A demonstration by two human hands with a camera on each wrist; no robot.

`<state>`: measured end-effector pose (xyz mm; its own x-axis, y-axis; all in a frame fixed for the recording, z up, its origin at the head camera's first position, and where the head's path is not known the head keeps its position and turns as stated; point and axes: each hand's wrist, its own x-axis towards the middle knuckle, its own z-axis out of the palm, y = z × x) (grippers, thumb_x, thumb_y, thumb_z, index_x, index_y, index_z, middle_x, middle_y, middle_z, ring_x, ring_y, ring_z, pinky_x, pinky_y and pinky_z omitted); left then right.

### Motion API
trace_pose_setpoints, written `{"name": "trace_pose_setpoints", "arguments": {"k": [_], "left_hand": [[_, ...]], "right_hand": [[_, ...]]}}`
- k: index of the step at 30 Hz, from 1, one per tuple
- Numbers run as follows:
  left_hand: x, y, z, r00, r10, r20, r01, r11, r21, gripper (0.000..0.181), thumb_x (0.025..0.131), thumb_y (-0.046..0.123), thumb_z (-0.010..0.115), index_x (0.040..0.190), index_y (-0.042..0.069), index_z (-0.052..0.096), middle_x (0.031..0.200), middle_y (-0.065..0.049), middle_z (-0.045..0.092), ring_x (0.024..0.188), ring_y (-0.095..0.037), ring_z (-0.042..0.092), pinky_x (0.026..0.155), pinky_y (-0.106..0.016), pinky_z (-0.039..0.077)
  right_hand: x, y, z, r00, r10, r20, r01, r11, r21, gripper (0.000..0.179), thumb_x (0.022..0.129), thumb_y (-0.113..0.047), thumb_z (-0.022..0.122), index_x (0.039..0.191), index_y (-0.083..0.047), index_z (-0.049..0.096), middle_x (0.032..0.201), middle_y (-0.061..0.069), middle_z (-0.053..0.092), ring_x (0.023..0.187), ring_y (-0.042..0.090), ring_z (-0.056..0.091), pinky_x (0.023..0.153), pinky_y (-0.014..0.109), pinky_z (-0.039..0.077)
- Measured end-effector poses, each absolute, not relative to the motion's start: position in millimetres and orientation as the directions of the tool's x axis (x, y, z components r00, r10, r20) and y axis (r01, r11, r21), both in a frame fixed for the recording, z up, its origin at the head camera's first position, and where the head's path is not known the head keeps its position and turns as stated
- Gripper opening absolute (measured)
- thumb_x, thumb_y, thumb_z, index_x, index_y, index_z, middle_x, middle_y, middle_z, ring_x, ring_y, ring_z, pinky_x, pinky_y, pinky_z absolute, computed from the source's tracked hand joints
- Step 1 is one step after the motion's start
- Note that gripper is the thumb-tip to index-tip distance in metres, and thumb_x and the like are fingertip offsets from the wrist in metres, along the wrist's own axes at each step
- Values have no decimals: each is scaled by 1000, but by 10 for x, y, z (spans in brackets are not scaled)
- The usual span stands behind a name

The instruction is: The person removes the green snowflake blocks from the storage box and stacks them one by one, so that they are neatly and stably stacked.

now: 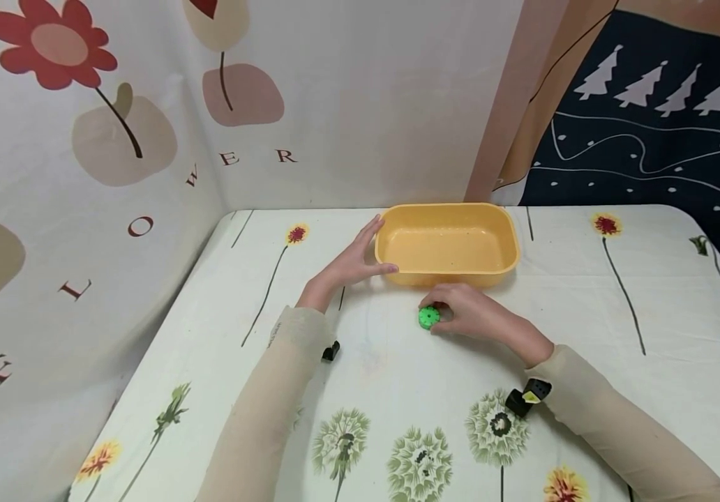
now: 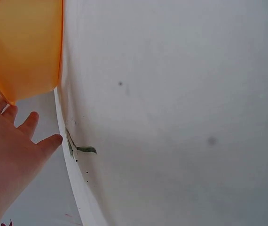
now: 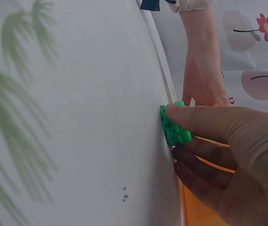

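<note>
A small green gear-like disc [image 1: 429, 318], round with a toothed edge, is just in front of the yellow plastic basin [image 1: 448, 278]. My right hand [image 1: 476, 314] pinches the disc by its edge between thumb and fingers, right at the tablecloth. The right wrist view shows the disc's ridged side [image 3: 174, 129] under the thumb. At the basin's left end, my left hand [image 1: 356, 263] rests with fingers spread along the rim and the thumb over the front corner. From the left wrist, its fingertips appear extended against the basin's orange-looking wall [image 2: 26, 52].
A white tablecloth [image 1: 385, 376] printed with flowers and dandelions covers the table. Behind and to the left hangs a pale flower-print curtain [image 1: 360, 139]. A dark cloth with white trees [image 1: 649, 153] hangs at the back right. Black wrist devices sit near both cuffs.
</note>
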<state>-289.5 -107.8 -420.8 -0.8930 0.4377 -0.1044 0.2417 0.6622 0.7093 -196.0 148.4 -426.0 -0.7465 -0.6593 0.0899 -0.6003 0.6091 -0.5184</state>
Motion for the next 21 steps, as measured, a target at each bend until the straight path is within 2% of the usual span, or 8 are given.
{"name": "trace_pose_setpoints", "arguments": {"k": [15,21], "left_hand": [[-2907,-1066,-4217,-894,435,-102,242,662,709,105,85,48,76,161,33,5,170,12,-3,158,-24,6,124,-58,16],[-2889,-1079,-4228,-901,424,-95,239,665,708,105,85,47,76,161,32,6,170,11,-3,158,-25,7,124,-60,17]], "right_hand": [[-1953,1526,-4212,-757,-647,93,-593,619,-515,43,78,-21,85,116,-8,71,110,3,72,96,15,66,86,35,56],[-1953,1569,-4148,-757,-641,128,-593,591,-547,41,81,-19,83,117,-4,70,111,9,73,100,23,69,89,39,58]]}}
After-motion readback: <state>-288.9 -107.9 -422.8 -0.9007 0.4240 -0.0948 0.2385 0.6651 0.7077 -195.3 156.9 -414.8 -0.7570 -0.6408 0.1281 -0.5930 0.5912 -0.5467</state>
